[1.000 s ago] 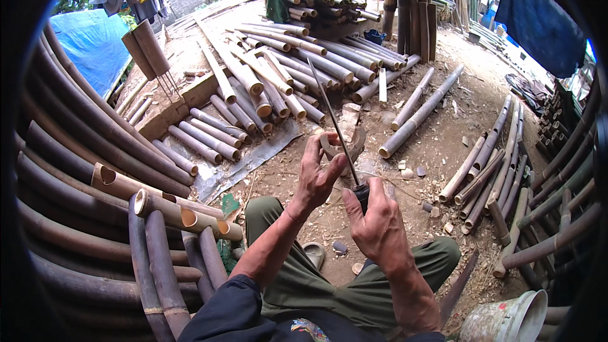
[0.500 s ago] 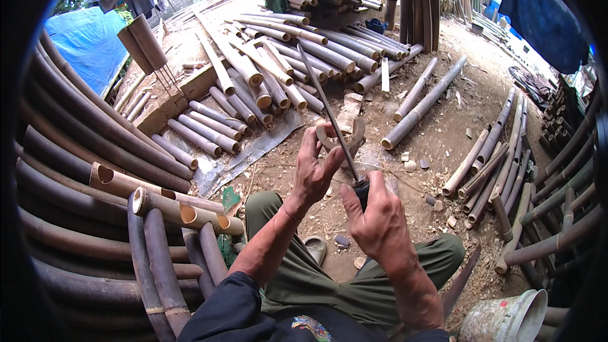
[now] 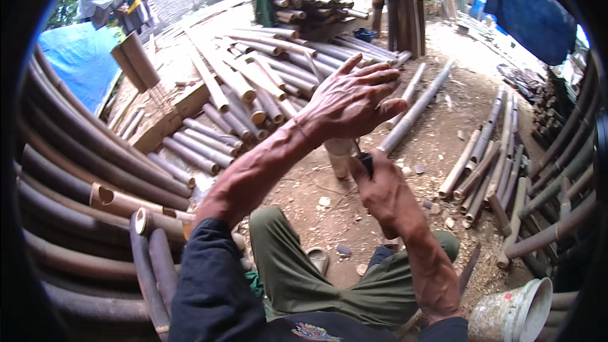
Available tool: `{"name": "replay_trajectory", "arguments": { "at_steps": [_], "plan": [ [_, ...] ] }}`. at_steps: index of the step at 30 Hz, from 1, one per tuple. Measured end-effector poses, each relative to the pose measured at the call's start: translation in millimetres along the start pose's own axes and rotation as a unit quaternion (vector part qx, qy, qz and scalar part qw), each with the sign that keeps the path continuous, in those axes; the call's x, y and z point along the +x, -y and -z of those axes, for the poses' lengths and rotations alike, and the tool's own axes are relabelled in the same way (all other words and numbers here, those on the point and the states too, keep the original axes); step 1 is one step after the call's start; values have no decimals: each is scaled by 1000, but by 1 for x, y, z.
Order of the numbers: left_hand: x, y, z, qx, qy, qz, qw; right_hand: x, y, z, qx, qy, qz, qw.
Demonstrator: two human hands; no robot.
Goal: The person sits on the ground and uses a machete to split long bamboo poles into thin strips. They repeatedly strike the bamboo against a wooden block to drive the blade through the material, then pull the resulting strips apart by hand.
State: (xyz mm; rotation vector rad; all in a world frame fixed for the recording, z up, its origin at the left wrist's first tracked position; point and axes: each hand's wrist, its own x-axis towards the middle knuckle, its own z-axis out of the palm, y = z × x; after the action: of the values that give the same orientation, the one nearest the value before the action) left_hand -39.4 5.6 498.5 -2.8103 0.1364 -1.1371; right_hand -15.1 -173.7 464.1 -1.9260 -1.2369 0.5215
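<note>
My left hand (image 3: 351, 100) is raised in front of me, its back up and fingers stretched out to the right. It appears to hold nothing. Close below it, my right hand (image 3: 385, 190) is wrapped round the black handle (image 3: 366, 162) of a long thin-bladed tool. Most of the blade is hidden behind my left hand. Under my left palm stands a pale upright bamboo piece (image 3: 341, 152), its upper end covered. Whether the blade or my left hand touches this piece, I cannot tell.
Cut bamboo poles (image 3: 247, 98) lie piled ahead, with more poles (image 3: 491, 158) to the right. Thick dark bamboo (image 3: 76, 209) is stacked close on my left. A dirty white bucket (image 3: 506, 313) stands at lower right. Wood chips litter the ground.
My left hand has let go of the notched bamboo end, risen to the right and spread its fingers. My right hand keeps the tool. The view has shifted slightly.
</note>
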Motion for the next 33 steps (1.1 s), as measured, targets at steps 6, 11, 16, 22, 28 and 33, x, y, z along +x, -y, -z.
{"name": "replay_trajectory", "arguments": {
  "at_steps": [6, 11, 16, 22, 28, 33],
  "plan": [
    [57, -58, 90, -169, -8, -23, 985, -13, -17, 14, 43, -58, -15, 997],
    [31, 17, -12, -24, 97, 21, 995, -9, 5, 27, 46, 7, -48, 998],
    [90, 68, 49, 41, 210, 150, 965, -21, 47, 93, -22, 55, -36, 998],
    [43, 92, -14, -6, 140, 43, 989, -24, 15, 91, -133, 57, -2, 989],
    [90, 97, -40, 36, 139, -17, 990, -45, 15, 132, -111, 5, 7, 994],
    [108, 129, -9, 173, 283, 8, 943, -31, 25, 149, -253, -76, 173, 949]
  ]
}}
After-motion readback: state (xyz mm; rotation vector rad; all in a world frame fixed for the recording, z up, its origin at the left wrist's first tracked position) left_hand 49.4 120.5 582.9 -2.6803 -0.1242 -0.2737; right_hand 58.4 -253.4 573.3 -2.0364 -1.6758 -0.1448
